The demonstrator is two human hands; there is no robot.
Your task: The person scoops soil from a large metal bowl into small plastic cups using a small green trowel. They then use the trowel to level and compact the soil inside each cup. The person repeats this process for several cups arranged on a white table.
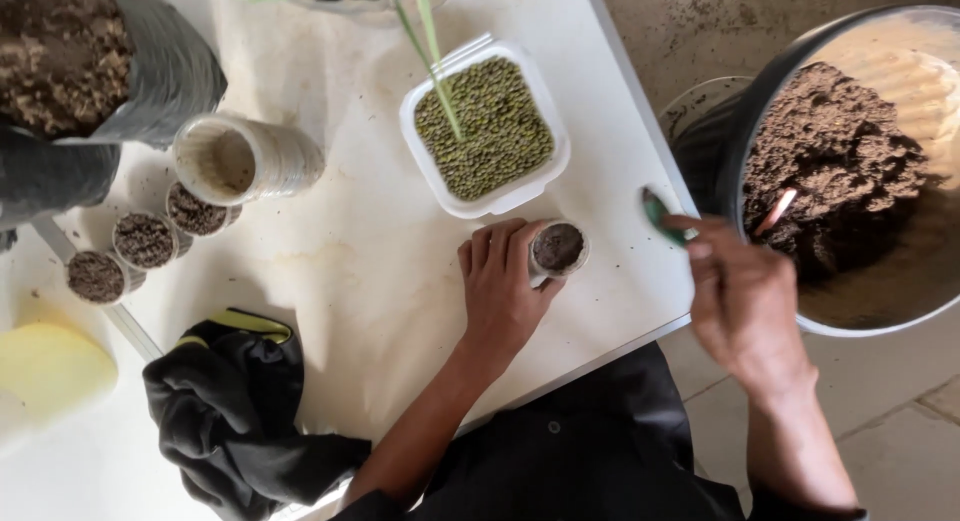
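Observation:
My left hand (502,286) rests on the white table (360,281), its fingers wrapped around a small clear cup (558,249) filled with dark soil. My right hand (742,301) hovers off the table's right edge, blurred, pinching a small green spoon-like tool (660,215). It is beside a large round tub (850,171) holding brown soil. Behind the cup stands a white rectangular container of small green beans (487,129).
Three soil-filled small cups (145,241) line the left side, next to a stack of empty clear cups lying on its side (245,161). A grey bag of soil (90,71) sits top left. Black gloves (235,401) lie near the front edge. Green leaves (430,41) hang over the beans.

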